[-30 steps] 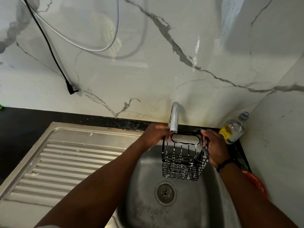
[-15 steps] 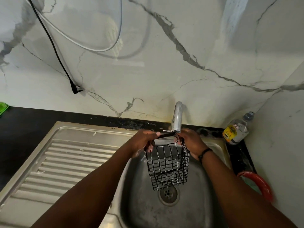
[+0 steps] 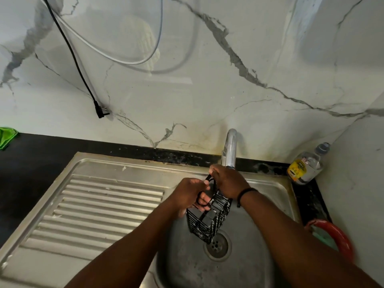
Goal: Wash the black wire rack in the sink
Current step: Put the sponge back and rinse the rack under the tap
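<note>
Black wire rack [image 3: 207,221], flecked with white suds. Steel-grey sink [image 3: 259,265] with dull grey drain [image 3: 217,245]; ribbed silver drainboard [image 3: 93,208] at the sink's left side. Black tabletop [image 3: 31,163], speckled white along its back edge. White marble-pattern wall [image 3: 228,80], grey veins. Chrome tap [image 3: 230,148]. Clear bottle [image 3: 305,165] with yellow label, grey cap, at the tabletop's back right corner. Green cloth [image 3: 6,138] at the left edge. Black cable [image 3: 70,50]; white cable [image 3: 116,57]. Red ring [image 3: 338,235] at the right edge. Black band [image 3: 245,194] at right wrist.
</note>
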